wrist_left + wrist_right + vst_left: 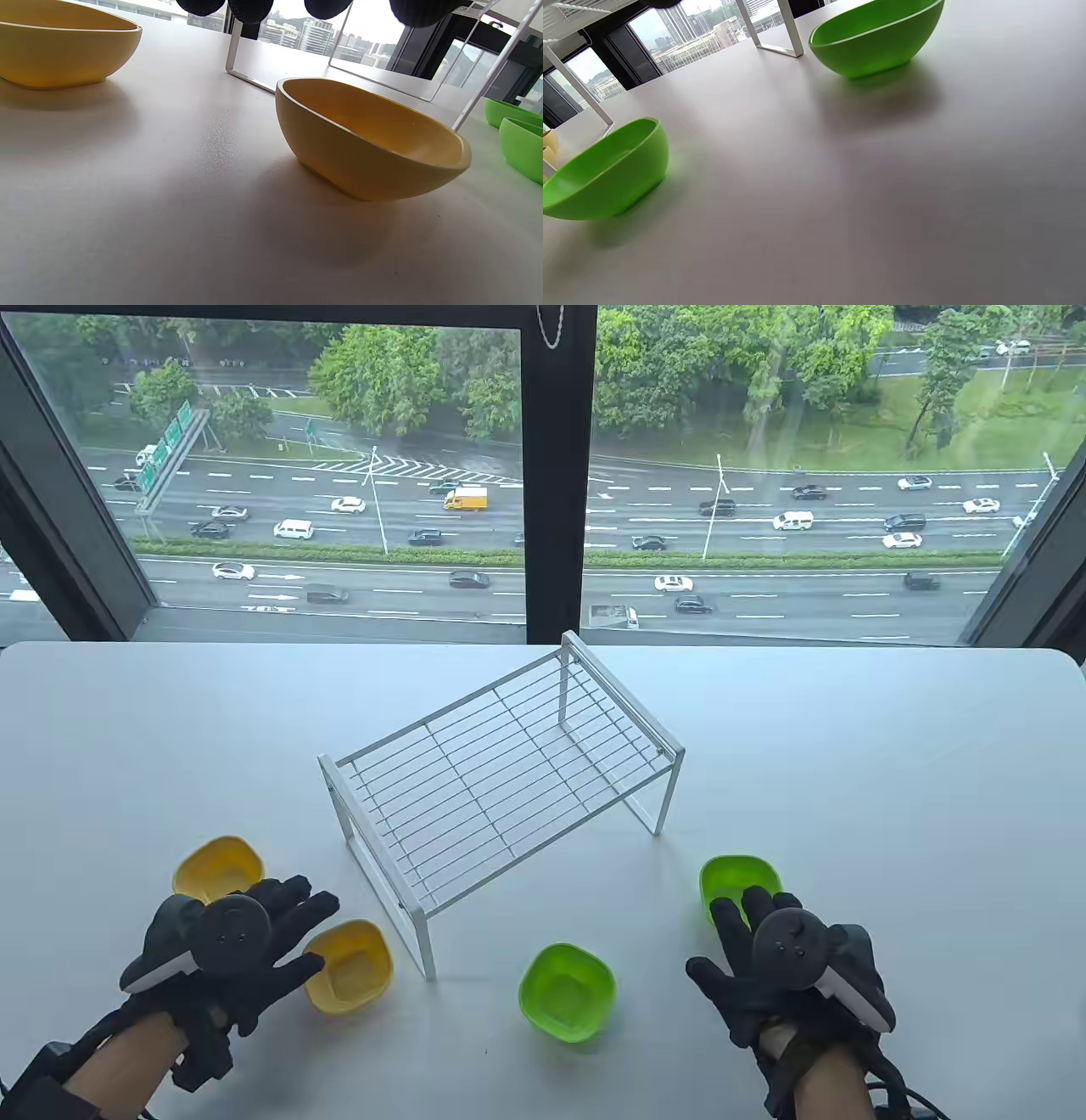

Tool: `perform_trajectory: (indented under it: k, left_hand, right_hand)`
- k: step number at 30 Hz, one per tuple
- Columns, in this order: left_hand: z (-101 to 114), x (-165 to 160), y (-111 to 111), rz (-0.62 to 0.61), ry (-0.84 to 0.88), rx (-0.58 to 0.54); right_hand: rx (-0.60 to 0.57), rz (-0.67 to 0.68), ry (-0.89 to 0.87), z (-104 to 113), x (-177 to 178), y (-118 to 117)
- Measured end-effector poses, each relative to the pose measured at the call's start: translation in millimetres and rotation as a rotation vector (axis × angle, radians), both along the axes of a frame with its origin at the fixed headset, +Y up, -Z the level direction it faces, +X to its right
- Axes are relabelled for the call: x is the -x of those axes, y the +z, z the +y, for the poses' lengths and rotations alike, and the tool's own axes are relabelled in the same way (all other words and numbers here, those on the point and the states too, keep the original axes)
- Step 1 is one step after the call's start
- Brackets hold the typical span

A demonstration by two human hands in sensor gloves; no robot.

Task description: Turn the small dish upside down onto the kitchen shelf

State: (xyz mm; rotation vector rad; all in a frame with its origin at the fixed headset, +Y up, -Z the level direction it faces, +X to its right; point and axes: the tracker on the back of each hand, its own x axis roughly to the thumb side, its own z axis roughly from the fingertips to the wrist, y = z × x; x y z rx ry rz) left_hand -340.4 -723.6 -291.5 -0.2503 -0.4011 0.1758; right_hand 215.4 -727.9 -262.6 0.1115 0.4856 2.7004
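Observation:
A white wire kitchen shelf [501, 780] stands in the middle of the table, its top bare. Two yellow small dishes [219, 867] [352, 967] sit upright at the left front. Two green ones [567, 991] [736, 882] sit upright at the right front. My left hand [301, 933] hovers flat between the yellow dishes, fingers straight, holding nothing. In the left wrist view its fingertips [250, 8] hang above the nearer yellow dish [369, 144]. My right hand [721, 942] is spread, its fingers over the near rim of the right green dish [878, 34], gripping nothing.
The white table [891, 780] runs back to a large window. A shelf leg [496, 67] stands just beyond the nearer yellow dish, and another shelf leg [789, 29] stands beside the far green dish. The other green dish [606, 169] lies left of my right hand.

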Motion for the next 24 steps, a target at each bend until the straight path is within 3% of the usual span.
perform_trajectory:
  k: [9, 18, 24]
  left_hand:
    - [-8.1, -11.9, 4.4, -0.11, 0.011, 0.015]
    - [-24.9, -23.4, 6.2, -0.194, -0.075, 0.15]
    - [-25.8, -29.7, 9.7, -0.242, -0.128, 0.121]
  right_hand:
    - [0.01, 0.014, -0.039, 1.7, -0.4, 2.5]
    - [0.004, 0.04, -0.067, 4.3, 1.8, 10.3]
    - [-0.003, 0.037, -0.091, 6.5, 0.3, 11.5]
